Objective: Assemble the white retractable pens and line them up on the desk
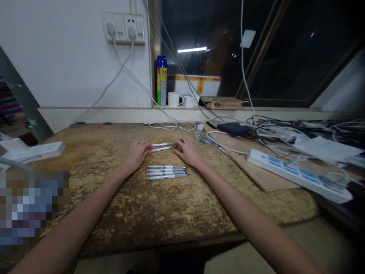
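Observation:
My left hand (139, 153) pinches the left end of a white-and-grey pen (161, 148) lying crosswise on the worn wooden table (137, 217). At its right end, the fingers of my right hand (186, 150) close on the same pen. Just behind it, a second similar pen (162, 144) lies nearly parallel, its left end close to my left fingertips. Nearer to me, several matching pens (167, 172) rest side by side in a loose group, all pointing the same way. My fingers partly hide the ends of the held pen.
A white power strip (296, 175) and tangled cables lie on the right over a brown board (256, 173). Another white power strip (42, 152) is at the left. A spray can (161, 82) and white mug (174, 99) stand on the sill behind the table.

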### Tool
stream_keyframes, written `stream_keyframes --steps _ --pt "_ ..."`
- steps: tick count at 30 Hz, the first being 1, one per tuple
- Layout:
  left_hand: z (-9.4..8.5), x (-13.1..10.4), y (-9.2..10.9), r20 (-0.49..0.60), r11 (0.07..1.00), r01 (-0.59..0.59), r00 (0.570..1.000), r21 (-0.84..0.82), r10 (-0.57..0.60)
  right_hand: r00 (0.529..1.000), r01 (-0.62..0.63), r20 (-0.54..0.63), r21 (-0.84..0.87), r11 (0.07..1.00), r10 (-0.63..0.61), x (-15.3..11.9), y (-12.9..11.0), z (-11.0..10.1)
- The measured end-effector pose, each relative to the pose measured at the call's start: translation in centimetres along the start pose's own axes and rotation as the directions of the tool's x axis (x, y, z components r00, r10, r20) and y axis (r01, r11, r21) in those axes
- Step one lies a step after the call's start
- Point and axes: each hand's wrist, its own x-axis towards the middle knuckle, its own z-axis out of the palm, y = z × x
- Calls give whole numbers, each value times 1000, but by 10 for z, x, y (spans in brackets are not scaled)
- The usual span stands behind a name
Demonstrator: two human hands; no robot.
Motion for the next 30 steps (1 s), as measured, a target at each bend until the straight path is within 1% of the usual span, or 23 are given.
stream_keyframes --steps 4,7,10,13,15,17,21,24,27,30 --pt "-1 0 -1 14 1000 -16 1000 -6 16 999 24 24 19 1000 -24 -1 -5 -4" --pt "-4 -1 5 16 999 -32 999 -6 32 999 19 44 9 1000 -19 -1 -10 -9" --pt "-6 -3 20 -7 997 -72 997 0 72 999 29 39 38 999 -31 -1 -18 -15" --pt "-9 -3 37 -11 991 -129 992 -28 129 998 56 18 132 990 -59 -2 -30 -21" --pt "-11 -2 47 -11 988 -148 989 -50 147 997 65 25 186 980 -71 -3 -39 -24" --pt "-13 -2 53 -18 988 -152 988 -19 152 997 53 46 181 982 -62 -4 -45 -27" --pt "-15 -1 58 0 981 -161 987 111 162 994 13 105 96 995 -23 -8 -52 -30" --pt "-14 -3 62 9 982 -131 991 134 131 991 -2 135 49 999 -5 -10 -54 -32" --pt "-14 -4 66 31 995 -41 999 95 39 989 10 144 4 1000 -11 -10 -56 -33" --pt "-15 -4 67 75 999 32 997 40 -35 992 49 118 -26 998 -45 -8 -55 -32"
